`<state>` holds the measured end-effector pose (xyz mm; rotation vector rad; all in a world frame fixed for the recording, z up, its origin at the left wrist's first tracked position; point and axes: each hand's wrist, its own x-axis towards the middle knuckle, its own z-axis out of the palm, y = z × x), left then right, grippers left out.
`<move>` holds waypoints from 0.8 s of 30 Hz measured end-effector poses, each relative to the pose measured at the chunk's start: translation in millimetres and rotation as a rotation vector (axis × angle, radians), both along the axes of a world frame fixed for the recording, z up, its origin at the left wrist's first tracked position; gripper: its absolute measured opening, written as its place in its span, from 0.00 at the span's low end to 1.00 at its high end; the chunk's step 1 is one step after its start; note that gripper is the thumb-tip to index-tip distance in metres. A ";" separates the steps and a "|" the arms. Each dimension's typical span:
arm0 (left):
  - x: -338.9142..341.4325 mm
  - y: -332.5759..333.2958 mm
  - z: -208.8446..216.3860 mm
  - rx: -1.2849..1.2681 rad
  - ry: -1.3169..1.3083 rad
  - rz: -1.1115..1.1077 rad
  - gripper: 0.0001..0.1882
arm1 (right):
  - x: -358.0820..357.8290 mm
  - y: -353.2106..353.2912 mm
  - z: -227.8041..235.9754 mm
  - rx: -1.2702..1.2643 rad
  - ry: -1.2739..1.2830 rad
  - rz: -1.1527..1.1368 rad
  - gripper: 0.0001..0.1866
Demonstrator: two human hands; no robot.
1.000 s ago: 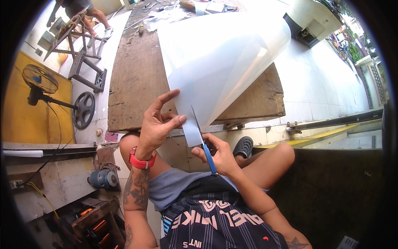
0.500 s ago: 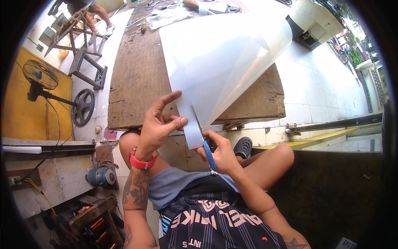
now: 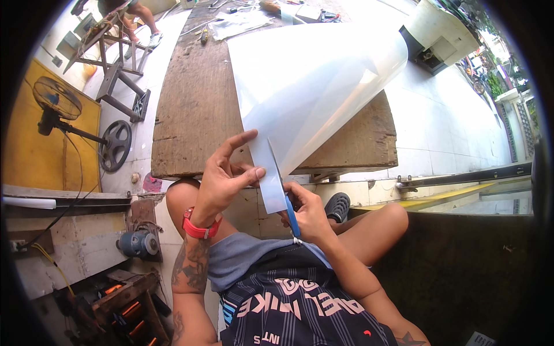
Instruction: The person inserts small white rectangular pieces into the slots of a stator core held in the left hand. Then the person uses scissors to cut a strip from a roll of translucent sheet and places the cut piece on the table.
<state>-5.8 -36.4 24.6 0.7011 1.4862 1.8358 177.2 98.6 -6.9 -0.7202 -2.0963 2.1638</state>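
Observation:
A large sheet of glossy, pale, translucent plastic film (image 3: 300, 81) lies over the wooden table, its right side curling into a roll. My right hand (image 3: 309, 213) is closed on scissors (image 3: 293, 218) with blue handles, their blades pointing away from me and into the near end of the film. To the left of the blades, a narrow strip (image 3: 274, 199) of the film hangs past the table's near edge. My left hand (image 3: 216, 179) pinches this strip at its left edge between thumb and fingers, with the index finger stretched along it. The right fingers are partly hidden behind strip and handles.
The wooden table (image 3: 187, 115) carries tools and a clear plastic bag (image 3: 242, 23) at its far end. On the left stand a fan (image 3: 57, 101) and a blue bench grinder (image 3: 138, 245). Another person's legs (image 3: 144, 23) show at the far left.
The strip's near end has shifted slightly right and toward me, with my left hand moving along. The scissors stay in the film; their blue handles have turned slightly.

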 end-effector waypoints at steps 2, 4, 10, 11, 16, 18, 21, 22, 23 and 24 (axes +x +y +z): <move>0.7 2.4 1.6 -0.009 -0.017 0.015 0.37 | 2.2 -0.1 0.6 -0.011 -0.013 0.001 0.17; -4.5 10.3 2.0 0.046 -0.077 0.078 0.37 | 5.6 -0.6 1.1 -0.034 -0.001 0.000 0.17; -13.9 18.3 -1.1 0.034 0.015 0.081 0.38 | 15.2 -3.0 0.6 0.024 -0.017 0.011 0.19; -11.5 16.2 -2.3 0.006 0.012 0.075 0.38 | 14.7 -2.9 0.0 0.102 0.052 -0.005 0.19; -1.4 8.3 -6.3 0.033 0.041 0.065 0.37 | 7.1 -3.1 -2.8 0.102 0.074 -0.065 0.23; -1.1 7.6 -6.0 0.037 0.037 0.069 0.37 | 5.4 -3.0 -3.0 0.107 0.078 -0.060 0.22; -1.0 7.3 -5.2 0.034 0.030 0.067 0.36 | 6.5 -1.9 -2.9 0.100 0.046 -0.044 0.22; -1.1 7.1 -5.2 0.033 0.027 0.065 0.36 | 7.5 -1.5 -2.7 0.084 0.029 -0.037 0.21; -1.1 6.7 -5.3 0.026 0.020 0.064 0.37 | 8.1 -1.3 -2.8 0.105 0.026 -0.033 0.21; -1.1 6.1 -5.4 0.024 0.015 0.062 0.37 | 8.4 -1.1 -2.7 0.112 0.024 -0.029 0.21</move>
